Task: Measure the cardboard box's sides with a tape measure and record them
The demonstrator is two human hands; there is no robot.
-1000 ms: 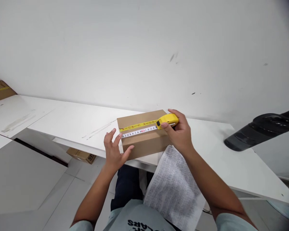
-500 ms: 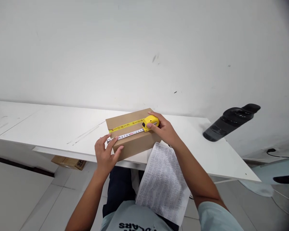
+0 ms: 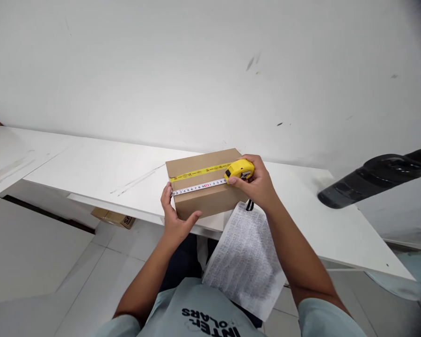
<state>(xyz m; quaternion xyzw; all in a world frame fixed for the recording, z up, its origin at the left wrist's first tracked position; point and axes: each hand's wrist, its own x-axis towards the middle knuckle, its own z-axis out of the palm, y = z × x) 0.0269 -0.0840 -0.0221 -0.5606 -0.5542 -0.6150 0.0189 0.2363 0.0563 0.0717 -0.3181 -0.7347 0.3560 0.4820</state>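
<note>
Yellow-cased, the tape measure (image 3: 241, 170) is clasped in the right hand (image 3: 258, 183), over the right end of the cardboard box (image 3: 206, 205), whose long axis runs leftward from that grip beneath the drawn-out blade (image 3: 196, 187). At the box's left end the left hand (image 3: 175, 225) is placed, thumb parted from fingers; the blade's tip can hardly be made out there, so whether it is pinched cannot be told.
</note>
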